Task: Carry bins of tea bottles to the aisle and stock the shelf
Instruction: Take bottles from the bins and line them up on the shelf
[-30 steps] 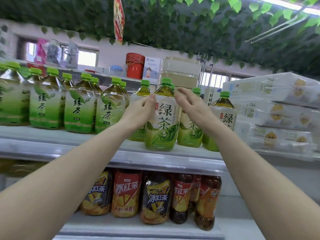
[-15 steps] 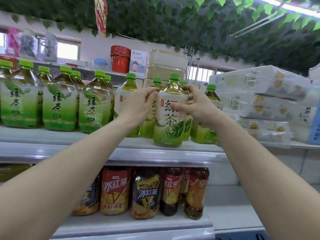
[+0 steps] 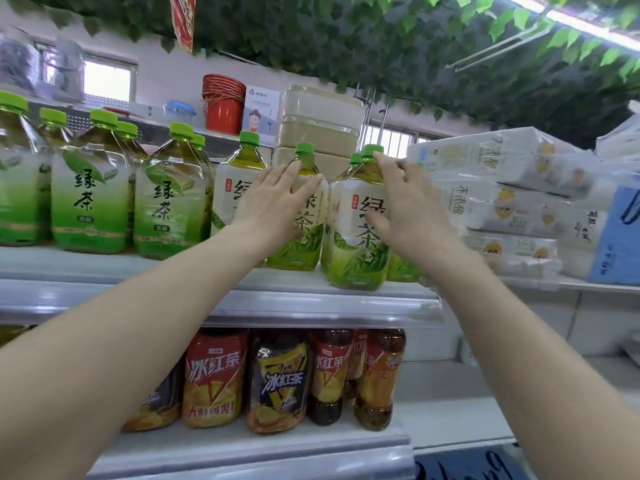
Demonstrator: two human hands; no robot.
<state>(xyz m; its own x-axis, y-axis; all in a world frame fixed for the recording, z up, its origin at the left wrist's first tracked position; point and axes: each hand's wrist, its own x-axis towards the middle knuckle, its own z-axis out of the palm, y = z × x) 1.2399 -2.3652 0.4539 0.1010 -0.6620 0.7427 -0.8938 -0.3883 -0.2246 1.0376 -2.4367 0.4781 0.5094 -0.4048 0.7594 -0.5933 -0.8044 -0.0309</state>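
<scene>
A green tea bottle (image 3: 349, 244) with a green cap stands at the front edge of the upper shelf (image 3: 311, 303). My right hand (image 3: 405, 209) lies against its right shoulder, fingers straight up to the cap and thumb across the label. My left hand (image 3: 277, 202) rests flat, fingers straight, on the neighbouring green tea bottle (image 3: 304, 240) just to the left and a little further back. More green tea bottles (image 3: 90, 202) fill the shelf to the left. No bin is in view.
Iced red tea bottles (image 3: 214, 375) stand on the lower shelf. Wrapped tissue packs (image 3: 502, 188) are stacked right of the tea. Behind, a higher shelf carries a red bucket (image 3: 223, 105) and beige boxes (image 3: 318, 123). Leafy garlands hang overhead.
My left hand has left the front bottle and moved onto the bottle beside it. The front bottle now stands further right on the shelf with my right hand flattened against it.
</scene>
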